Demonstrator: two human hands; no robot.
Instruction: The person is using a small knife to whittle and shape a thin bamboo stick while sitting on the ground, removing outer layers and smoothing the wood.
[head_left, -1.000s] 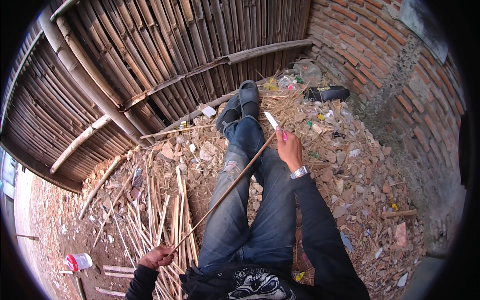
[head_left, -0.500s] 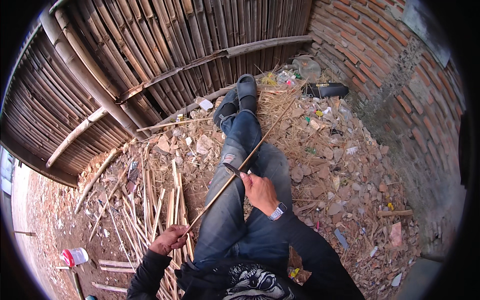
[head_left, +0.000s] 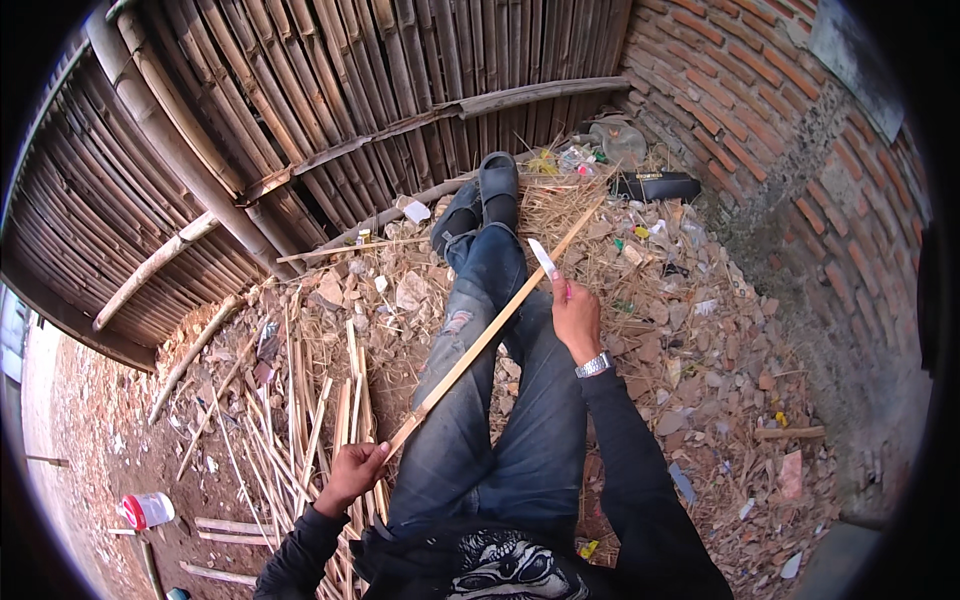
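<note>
My left hand (head_left: 352, 474) pinches the near end of a long, pale bamboo strip (head_left: 478, 347). The strip slants across my jeans, its far end reaching the littered ground beyond my right knee, and a broad flat face shows. In my right hand (head_left: 577, 318), closed around a pinkish handle mostly hidden by my fingers, is a knife (head_left: 542, 258). Its bright blade points away and to the left, lying across or just over the strip's far half; contact cannot be made out. Dark clogs (head_left: 497, 180) cover my crossed feet.
Several split bamboo strips (head_left: 345, 415) lie in a pile left of my legs. A bamboo wall (head_left: 400, 65) stands ahead, a brick wall (head_left: 720, 110) to the right. Rubble (head_left: 690, 350) covers the ground; a red-and-white plastic tub (head_left: 148, 510) lies far left.
My right hand and the knife have moved away from me along the strip and slightly right. The strip has turned from its narrow edge to its broad face. My left hand has shifted slightly.
</note>
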